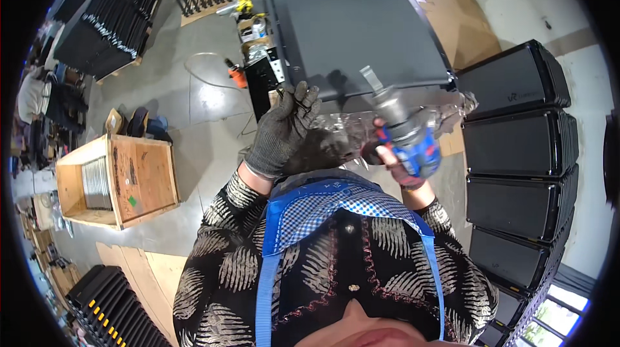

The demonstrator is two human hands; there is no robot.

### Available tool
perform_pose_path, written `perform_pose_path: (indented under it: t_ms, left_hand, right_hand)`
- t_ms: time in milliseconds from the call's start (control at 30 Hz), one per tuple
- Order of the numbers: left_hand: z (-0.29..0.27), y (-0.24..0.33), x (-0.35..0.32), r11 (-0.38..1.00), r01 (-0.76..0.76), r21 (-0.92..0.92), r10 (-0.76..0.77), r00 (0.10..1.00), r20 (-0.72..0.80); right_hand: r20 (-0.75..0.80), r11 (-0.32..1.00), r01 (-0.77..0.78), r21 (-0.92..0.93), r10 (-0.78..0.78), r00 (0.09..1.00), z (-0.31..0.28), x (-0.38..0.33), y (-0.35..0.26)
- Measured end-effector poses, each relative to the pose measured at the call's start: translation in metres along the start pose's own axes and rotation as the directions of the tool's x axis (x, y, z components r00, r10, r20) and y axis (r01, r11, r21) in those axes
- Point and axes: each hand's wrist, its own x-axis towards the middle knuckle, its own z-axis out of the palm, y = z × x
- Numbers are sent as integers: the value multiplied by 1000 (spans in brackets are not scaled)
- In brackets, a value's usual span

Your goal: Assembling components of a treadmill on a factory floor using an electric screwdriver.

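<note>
Gripping a blue-and-grey cordless power driver, the right hand has its fingers clamped round the handle, the tip meeting the near edge of a large dark grey metal panel. The gloved left hand rests with fingers spread against that same edge, beside stacked black cases.

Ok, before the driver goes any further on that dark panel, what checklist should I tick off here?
1. Left hand gloved and braced on the panel edge: ok.
2. Right hand gripping the blue power driver: ok.
3. Bit seated on a fastener: cannot tell, tip blurred.
4. Driver square to the panel: not ok, it looks tilted.
5. Right hand gloved: not ok, fingers look bare.
</note>
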Motion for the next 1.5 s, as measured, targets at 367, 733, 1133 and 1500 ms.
perform_pose_path:
  t_ms: [367,733,1133,1500]
  left_hand:
    - [52,-111,49,986,159,52,-156,986,-65]
    - [75,-190,91,949,272,159,-282,959,39]
    - [76,-261,143,762,248,599,-228,967,-110]
    - [34,-318,197,594,333,733,-524,851,38]
  right_hand:
    - [-104,905,4,-424,-53,993,-85,-59,63]
    - [-180,931,24,-364,-96,979,-154,-84,68]
    - [-326,755,-53,-654,-218,920,-194,-95,76]
    - [-567,772,-213,-599,-221,794,-205,-99,87]
